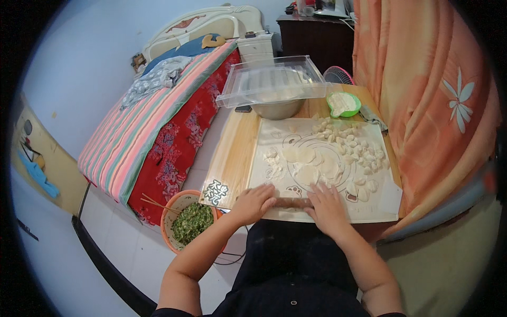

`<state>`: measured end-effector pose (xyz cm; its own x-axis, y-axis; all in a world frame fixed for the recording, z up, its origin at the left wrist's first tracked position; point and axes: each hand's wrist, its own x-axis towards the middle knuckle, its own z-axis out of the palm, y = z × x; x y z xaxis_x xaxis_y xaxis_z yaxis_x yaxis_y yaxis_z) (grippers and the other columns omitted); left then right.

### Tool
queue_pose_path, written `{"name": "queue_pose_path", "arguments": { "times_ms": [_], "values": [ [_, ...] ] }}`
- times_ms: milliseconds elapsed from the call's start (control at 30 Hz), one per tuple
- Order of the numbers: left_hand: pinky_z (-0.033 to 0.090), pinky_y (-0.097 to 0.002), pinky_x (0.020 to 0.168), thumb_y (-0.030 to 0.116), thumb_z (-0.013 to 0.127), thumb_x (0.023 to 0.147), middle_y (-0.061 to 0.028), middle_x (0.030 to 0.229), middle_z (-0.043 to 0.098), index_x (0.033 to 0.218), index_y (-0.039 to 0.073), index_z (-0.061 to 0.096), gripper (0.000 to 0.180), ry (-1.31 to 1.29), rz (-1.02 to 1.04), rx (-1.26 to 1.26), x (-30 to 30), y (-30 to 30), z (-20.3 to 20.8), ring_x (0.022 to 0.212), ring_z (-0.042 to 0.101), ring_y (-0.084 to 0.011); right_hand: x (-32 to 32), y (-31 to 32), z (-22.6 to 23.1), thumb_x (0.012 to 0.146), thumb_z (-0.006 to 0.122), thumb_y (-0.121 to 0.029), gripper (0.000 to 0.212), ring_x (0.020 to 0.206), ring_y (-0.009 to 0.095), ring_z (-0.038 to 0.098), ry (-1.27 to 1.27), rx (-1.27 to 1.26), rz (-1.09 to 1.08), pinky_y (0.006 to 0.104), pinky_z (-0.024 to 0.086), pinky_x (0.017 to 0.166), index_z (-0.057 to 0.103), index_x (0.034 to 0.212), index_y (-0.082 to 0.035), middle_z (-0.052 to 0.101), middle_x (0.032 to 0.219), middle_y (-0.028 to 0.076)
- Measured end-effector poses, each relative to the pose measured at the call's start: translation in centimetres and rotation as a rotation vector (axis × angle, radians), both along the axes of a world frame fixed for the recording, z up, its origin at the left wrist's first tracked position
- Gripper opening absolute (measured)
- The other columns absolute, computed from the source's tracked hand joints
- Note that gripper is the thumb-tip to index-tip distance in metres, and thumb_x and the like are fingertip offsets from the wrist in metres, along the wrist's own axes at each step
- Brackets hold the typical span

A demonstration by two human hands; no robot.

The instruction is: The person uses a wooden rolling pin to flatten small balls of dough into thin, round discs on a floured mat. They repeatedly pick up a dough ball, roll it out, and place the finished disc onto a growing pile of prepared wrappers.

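Note:
Near the front edge of the board, a brown rolling pin (pixel 291 202) lies crosswise under both my hands. My left hand (pixel 255 203) is over its left end, and my right hand (pixel 328 208) is over its right end with the fingers reaching forward and the thumb behind. Just beyond the pin, several round flat dough wrappers (pixel 308 175) lie overlapping on a pale printed mat (pixel 274 203). To their right are many small floured dough pieces (pixel 364 152). Loose flour (pixel 272 165) is scattered at the left. Whatever lies beneath the pin is hidden.
A clear plastic bin (pixel 227 99) sits over a metal bowl (pixel 277 111) at the back. A green bowl (pixel 356 107) holds flour. A white scraper (pixel 391 195) lies at the mat's right corner. Below left, an orange basin (pixel 165 232) holds chopped green filling and chopsticks (pixel 158 204). An orange curtain (pixel 417 132) hangs right.

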<state>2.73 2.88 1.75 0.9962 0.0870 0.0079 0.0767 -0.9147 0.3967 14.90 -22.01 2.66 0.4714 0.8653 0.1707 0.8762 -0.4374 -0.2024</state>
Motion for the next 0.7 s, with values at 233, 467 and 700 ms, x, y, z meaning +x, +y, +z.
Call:
{"name": "queue_pose_path", "arguments": {
  "times_ms": [233,467,700],
  "values": [
    [0.038,-0.0401,0.106,0.031,0.044,0.101,-0.0097,0.134,0.057,0.121,0.009,0.065,0.036,-0.022,-0.32,-0.152,2.5,-0.9,1.2,0.126,0.048,-0.0305,-1.7,-0.3,1.1,0.077,0.064,-0.002,0.036,0.118,0.027,0.056,0.039,0.257,0.024,0.0476,0.034,0.109,0.061,0.113,-0.003,0.062,0.121,0.012],
    [0.035,-0.0436,0.108,0.036,0.046,0.1,-0.0088,0.141,0.052,0.13,0.011,0.058,0.041,-0.107,-0.09,-0.015,-0.7,0.0,1.1,0.131,0.045,-0.029,-1.8,-1.8,2.1,0.08,0.065,-0.006,0.041,0.128,0.029,0.049,0.045,0.19,0.035,0.0478,0.031,0.111,0.058,0.12,-0.002,0.058,0.13,0.013],
    [0.028,-0.0506,0.113,0.043,0.041,0.1,-0.0126,0.144,0.05,0.136,0.008,0.053,0.052,-0.251,0.318,0.302,3.9,3.4,-0.8,0.136,0.041,-0.0273,3.4,7.3,-0.9,0.096,0.052,-0.041,0.063,0.146,0.029,0.025,-0.108,0.154,-0.209,0.0476,0.016,0.119,0.041,0.145,-0.003,0.033,0.155,0.015]
  ]
}}
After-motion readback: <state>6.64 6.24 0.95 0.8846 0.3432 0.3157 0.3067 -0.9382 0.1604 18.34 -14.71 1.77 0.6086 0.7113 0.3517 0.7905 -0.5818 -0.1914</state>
